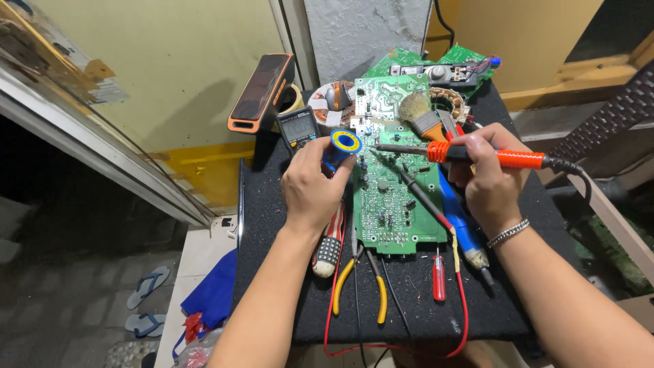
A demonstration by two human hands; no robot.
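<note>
**Hands at the circuit board, iron and solder spool raised**

Both hands hang over a green circuit board [388, 184] lying flat on a dark mat [272, 272]; the left hand [312, 187] comes in from the lower left, wrist bent up, fingers closed around a blue and yellow solder spool [345, 144] held just above the board's left edge; the right hand [487, 180], a metal bracelet [508, 232] on its wrist, is closed around the orange handle of a soldering iron [470, 155], held nearly level, its thin tip pointing left and meeting the board near the spool.

Across the board lies a black probe [421, 197], its red lead running down off the mat; a blue-handled tool [462, 228] sits under the right hand, touching the board's right edge; a small red screwdriver [439, 276] and yellow-handled pliers [361, 279] lie just below the board; a ribbed-handled screwdriver [328, 249] rests beneath the left wrist; behind the left hand stands a multimeter [298, 127], partly hidden by the fingers; a brush [419, 114] lies on the board's top right, with a second green board [436, 68] beyond it.
</note>
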